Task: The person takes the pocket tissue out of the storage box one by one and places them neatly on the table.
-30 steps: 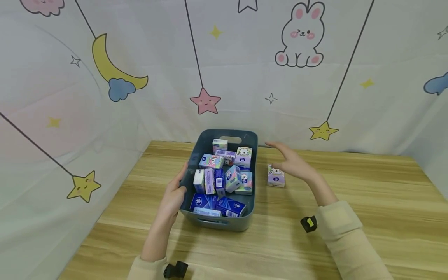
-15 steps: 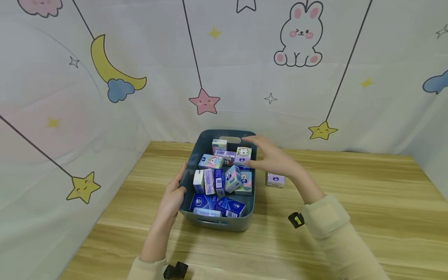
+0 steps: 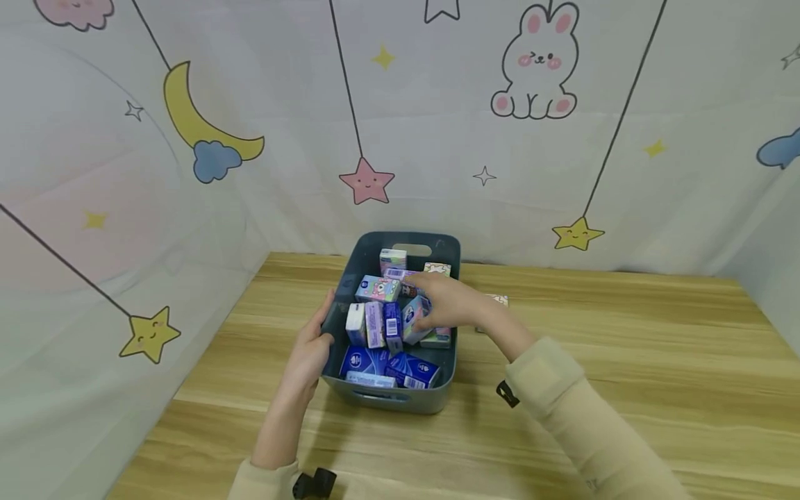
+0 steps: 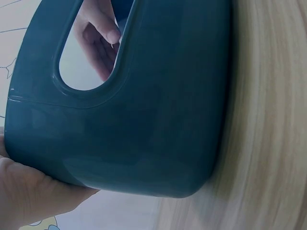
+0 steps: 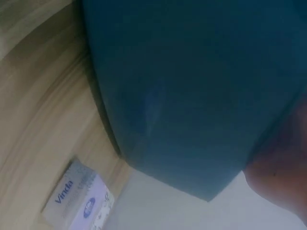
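Packs [image 3: 378,288] sit in the tub [image 3: 431,401], tub on the table [image 3: 625,389]. Nearest to me: beige cuffs [image 3: 544,375], black wrist cams [image 3: 314,482]. Left hand [image 3: 310,347] grips the tub's left wall, thumb at the rim, fingers outside, probably steadying it. Near end inside: two dark blue packs [image 3: 412,368] plus a light blue one [image 3: 370,379] by the near wall. Mid-tub, white [image 3: 355,323], purple [image 3: 374,325] and blue [image 3: 392,326] packs stand side by side, likely to save room; a pastel one [image 3: 409,316] leans next to them. Right hand [image 3: 453,303] reaches over the right rim, fingers bent down by that pastel one; can't tell on my feeds if it pinches anything. Loose pack [image 5: 79,199] on the table near the tub's right side, part hidden by the right arm in my head view, perhaps put there for easy reach. More packs jumbled at the tub's far end. Behind everything, cartoon curtain [image 3: 437,104], backdrop I guess
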`<state>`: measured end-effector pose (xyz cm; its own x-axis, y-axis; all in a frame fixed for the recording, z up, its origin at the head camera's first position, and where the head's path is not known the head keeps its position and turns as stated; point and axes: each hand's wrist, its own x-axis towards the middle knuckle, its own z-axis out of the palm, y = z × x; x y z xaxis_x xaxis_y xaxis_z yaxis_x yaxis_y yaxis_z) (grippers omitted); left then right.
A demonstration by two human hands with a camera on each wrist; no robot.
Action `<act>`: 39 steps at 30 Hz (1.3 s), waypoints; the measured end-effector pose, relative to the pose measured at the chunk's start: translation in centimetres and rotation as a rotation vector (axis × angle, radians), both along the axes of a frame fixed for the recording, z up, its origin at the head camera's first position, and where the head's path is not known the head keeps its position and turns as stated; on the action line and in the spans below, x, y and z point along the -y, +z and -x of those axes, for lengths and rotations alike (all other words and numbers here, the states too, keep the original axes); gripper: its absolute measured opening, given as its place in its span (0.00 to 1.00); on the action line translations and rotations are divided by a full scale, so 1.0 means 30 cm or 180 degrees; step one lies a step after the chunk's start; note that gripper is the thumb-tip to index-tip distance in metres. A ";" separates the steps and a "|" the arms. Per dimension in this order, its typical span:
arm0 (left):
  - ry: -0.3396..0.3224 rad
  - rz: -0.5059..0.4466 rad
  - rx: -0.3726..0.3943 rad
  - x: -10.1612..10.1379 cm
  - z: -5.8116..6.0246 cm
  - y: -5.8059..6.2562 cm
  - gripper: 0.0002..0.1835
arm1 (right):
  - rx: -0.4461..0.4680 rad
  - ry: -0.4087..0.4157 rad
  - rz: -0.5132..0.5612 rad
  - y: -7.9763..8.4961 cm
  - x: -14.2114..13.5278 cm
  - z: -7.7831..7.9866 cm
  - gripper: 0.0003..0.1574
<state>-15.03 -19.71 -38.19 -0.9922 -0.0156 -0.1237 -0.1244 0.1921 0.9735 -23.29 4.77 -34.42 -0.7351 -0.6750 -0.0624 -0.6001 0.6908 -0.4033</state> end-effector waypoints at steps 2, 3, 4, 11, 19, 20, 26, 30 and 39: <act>-0.0009 0.0006 0.0008 -0.002 -0.001 0.001 0.41 | -0.0047 -0.0026 -0.0125 -0.011 0.011 -0.002 0.55; -0.0012 0.0007 0.0011 -0.002 -0.001 0.001 0.41 | -0.0070 -0.0039 -0.0191 -0.014 0.017 -0.003 0.55; -0.0017 0.0005 0.0018 -0.003 -0.001 0.002 0.41 | -0.0115 -0.0039 -0.0262 -0.016 0.022 -0.004 0.56; 0.0005 0.0011 0.0048 -0.004 -0.005 0.004 0.41 | -0.0223 0.0141 -0.0698 -0.021 0.068 -0.003 0.55; 0.0011 0.0019 0.0071 -0.003 -0.008 -0.002 0.41 | 0.0066 -0.0050 -0.1122 -0.048 0.112 0.011 0.51; 0.0011 0.0027 0.0062 -0.003 -0.007 -0.002 0.40 | 0.0067 -0.0067 -0.1149 -0.051 0.116 0.013 0.51; 0.0030 0.0012 0.0005 -0.007 -0.005 0.001 0.40 | -0.0075 -0.0077 -0.1303 -0.073 0.131 0.023 0.43; 0.0039 -0.0009 0.0022 -0.011 -0.006 0.005 0.41 | -0.0163 -0.0058 -0.1379 -0.082 0.133 0.023 0.38; 0.0036 0.0026 0.0006 -0.006 -0.006 0.003 0.40 | -0.0322 -0.0005 -0.1401 -0.067 0.131 0.019 0.39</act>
<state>-14.84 -19.53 -38.09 -0.9917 -0.0277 -0.1253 -0.1283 0.1986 0.9716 -23.84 0.84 -36.42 -0.7532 -0.5992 -0.2712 -0.6203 0.7843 -0.0102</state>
